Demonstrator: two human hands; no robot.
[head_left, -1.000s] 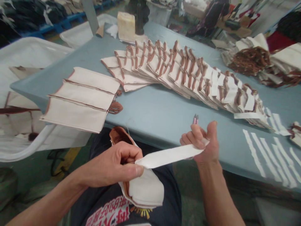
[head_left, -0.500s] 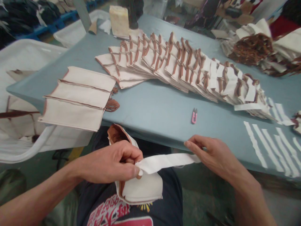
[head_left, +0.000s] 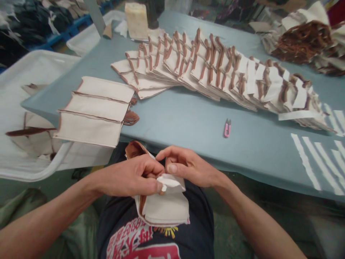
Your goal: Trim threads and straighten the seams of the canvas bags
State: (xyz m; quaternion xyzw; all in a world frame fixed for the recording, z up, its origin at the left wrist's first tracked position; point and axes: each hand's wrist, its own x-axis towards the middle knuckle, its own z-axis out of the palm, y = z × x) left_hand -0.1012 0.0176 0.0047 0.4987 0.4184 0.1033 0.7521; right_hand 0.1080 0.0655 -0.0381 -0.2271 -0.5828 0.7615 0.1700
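Note:
A cream fabric piece with brown edging [head_left: 167, 210] lies folded across my lap. My left hand [head_left: 134, 176] is closed on it, thumb and fingers pinching one end of a white strip [head_left: 172, 182] against it. Just beside, my right hand [head_left: 188, 165] is closed on the same strip, thumb over bent fingers, almost touching the left fingertips. The strip is bunched between the hands, and its far end is partly hidden. A brown lining shows at the piece's upper opening [head_left: 134, 148].
A fanned row of cream pieces with brown edges [head_left: 199, 68] crosses the blue-grey table [head_left: 175, 122]. Pink thread snips [head_left: 227, 128] lie nearer me. Several white strips [head_left: 318, 162] are at right, a stack of cream panels [head_left: 93, 115] at left, beside a white bin [head_left: 51, 169].
My right hand has moved left, from the strip's far end to beside my left hand. The strip, stretched out before, is now bunched. My left hand keeps its hold.

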